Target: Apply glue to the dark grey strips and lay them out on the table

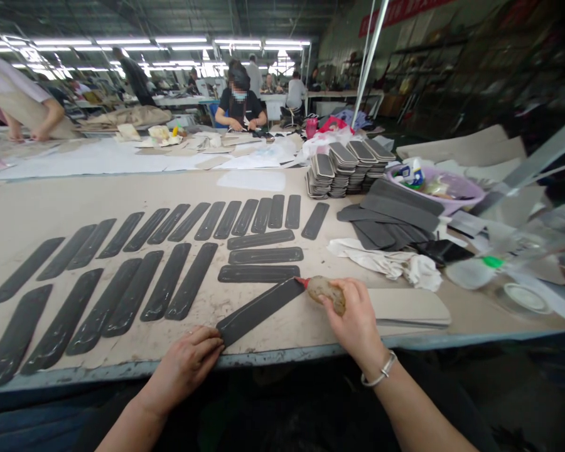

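Note:
My right hand (355, 314) is wrapped round a dirty tan squeeze bottle (327, 294) with a red nozzle. The nozzle tip touches the far end of a dark grey strip (263, 309) lying slantwise near the table edge. A shiny wet line runs along one long side of that strip. At its near end, the closed fingers of my left hand (195, 355) hold it; the fingertips are partly hidden. Just beyond lie several dark strips (266, 255) laid crosswise with glossy lines on them.
Rows of glossy dark strips (155, 289) cover the left of the table. To the right are a pale flat stack (409, 307), a white cloth (381, 258), dark pieces (395, 216), piled small panels (341, 169) and a purple basin (456, 199). A person (240, 103) sits across the table.

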The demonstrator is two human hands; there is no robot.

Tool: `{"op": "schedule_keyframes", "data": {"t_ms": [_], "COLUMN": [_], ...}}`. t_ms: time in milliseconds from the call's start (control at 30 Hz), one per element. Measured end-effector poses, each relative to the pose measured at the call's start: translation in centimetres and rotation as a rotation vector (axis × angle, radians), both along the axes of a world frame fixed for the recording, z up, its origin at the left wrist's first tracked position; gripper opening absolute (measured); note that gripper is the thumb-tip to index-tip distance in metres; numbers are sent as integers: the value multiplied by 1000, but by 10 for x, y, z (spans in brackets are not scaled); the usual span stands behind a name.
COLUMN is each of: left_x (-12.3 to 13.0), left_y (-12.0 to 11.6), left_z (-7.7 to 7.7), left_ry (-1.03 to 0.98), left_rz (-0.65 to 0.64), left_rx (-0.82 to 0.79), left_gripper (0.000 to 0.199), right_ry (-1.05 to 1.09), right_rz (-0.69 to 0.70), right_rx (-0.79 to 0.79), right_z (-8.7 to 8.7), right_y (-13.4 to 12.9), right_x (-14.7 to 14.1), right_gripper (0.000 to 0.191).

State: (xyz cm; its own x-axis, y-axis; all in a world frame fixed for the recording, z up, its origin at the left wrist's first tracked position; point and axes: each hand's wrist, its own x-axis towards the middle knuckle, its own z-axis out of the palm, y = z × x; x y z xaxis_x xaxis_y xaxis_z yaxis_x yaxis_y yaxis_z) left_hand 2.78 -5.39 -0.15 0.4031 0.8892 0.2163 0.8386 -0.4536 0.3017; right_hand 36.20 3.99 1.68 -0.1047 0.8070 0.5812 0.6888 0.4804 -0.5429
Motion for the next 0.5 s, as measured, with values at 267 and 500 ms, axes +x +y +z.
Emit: {"op": "schedule_keyframes", "data": {"t_ms": [267,500], "left_x": [6,4], "left_y": [-2,-3], "left_z": [13,12], "left_ry": [-56,-38], "left_rz": [54,75], "left_rx": [-83,-98], "left_gripper": [25,24], "right_ry": [73,146], "right_rz": [286,482], "right_rx": [-17,-181], "right_z": [8,-4], "right_y": [-29,-48], "right_x": [-34,-73], "right_gripper": [29,29]}}
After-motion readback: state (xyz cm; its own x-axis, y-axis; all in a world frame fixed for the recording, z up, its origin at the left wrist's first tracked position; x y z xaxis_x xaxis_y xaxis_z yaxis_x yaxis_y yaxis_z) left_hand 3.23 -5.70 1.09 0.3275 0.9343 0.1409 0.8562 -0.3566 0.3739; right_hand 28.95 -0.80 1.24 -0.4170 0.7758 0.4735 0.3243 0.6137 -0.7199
